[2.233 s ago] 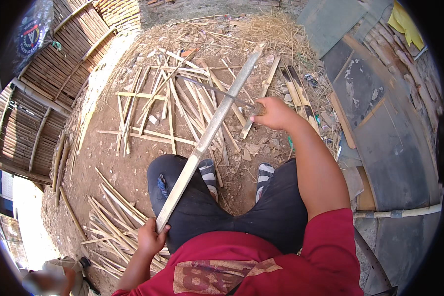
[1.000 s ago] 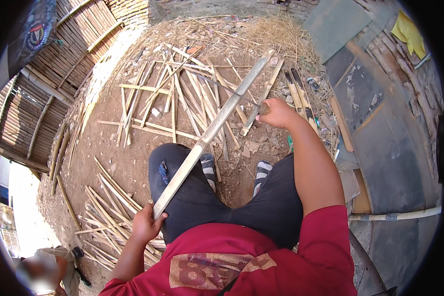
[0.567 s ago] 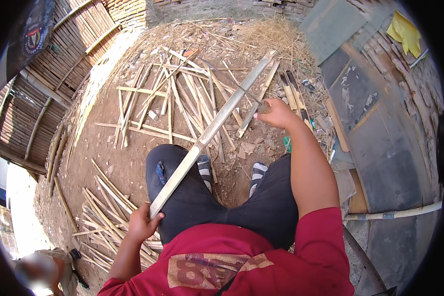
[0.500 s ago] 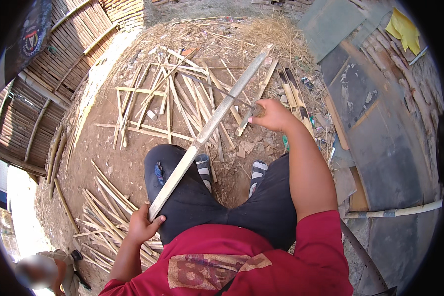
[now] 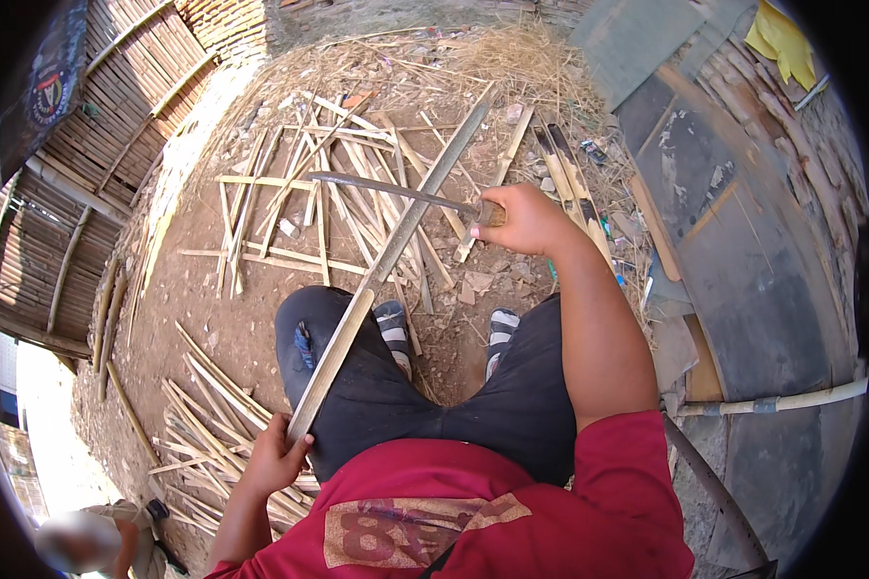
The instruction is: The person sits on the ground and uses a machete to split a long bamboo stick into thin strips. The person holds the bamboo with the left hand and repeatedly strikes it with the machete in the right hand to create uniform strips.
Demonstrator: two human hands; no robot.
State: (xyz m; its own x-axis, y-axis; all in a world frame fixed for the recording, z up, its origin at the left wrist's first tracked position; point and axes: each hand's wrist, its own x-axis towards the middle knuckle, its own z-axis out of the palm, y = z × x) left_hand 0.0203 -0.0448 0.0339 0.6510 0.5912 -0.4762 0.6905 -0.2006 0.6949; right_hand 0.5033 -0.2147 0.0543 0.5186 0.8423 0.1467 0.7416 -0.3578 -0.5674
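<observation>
Since the previous frame, the right hand [image 5: 514, 220] has shifted toward 9 o'clock with its blade [image 5: 386, 188], which shows more of its length, and the strip [image 5: 425, 193] has turned, baring a darker, hollow face. That hand is closed around the handle [image 5: 492, 213], thumb along the near side; its forearm reaches toward 11 o'clock, the blade pointing just past 9 and crossing the strip. The left hand [image 5: 275, 455], at 7 to 8 o'clock, pinches the strip's near end between thumb and fingers. The strip slants over the left thigh [image 5: 304, 318] toward 1 o'clock.
</observation>
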